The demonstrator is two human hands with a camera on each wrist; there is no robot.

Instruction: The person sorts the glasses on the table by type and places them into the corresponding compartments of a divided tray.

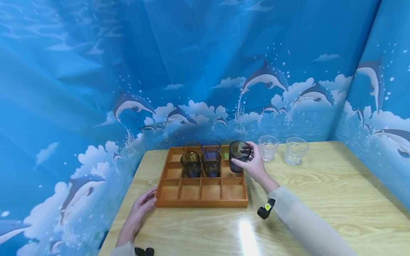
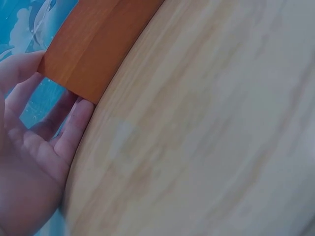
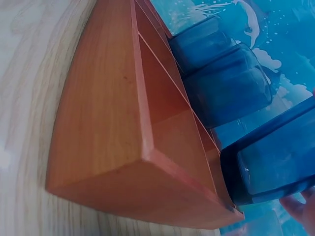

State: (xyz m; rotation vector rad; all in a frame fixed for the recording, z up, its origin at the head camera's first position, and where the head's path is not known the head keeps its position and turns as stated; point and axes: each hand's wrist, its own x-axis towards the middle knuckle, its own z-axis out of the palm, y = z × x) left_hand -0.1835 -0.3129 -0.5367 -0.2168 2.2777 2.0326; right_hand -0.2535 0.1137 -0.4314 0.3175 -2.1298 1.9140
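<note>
Lower the dark cup (image 1: pixel 235 155) gently, fingers of the right hand (image 1: pixel 254 165) gripping it around the side, at the right-end compartment (image 1: pixel 226 172) of the middle row; inside or just above, hard to tell. Avoid to knock the neighbouring cup (image 1: pixel 211 165). Steady the wooden tray (image 1: pixel 201 203) with the left hand (image 1: pixel 139 211), fingers relaxed against its front left corner. Mind also the nearer clear glass (image 1: pixel 269 151) on the bench (image 1: pixel 179 231), beside the right hand.
</note>
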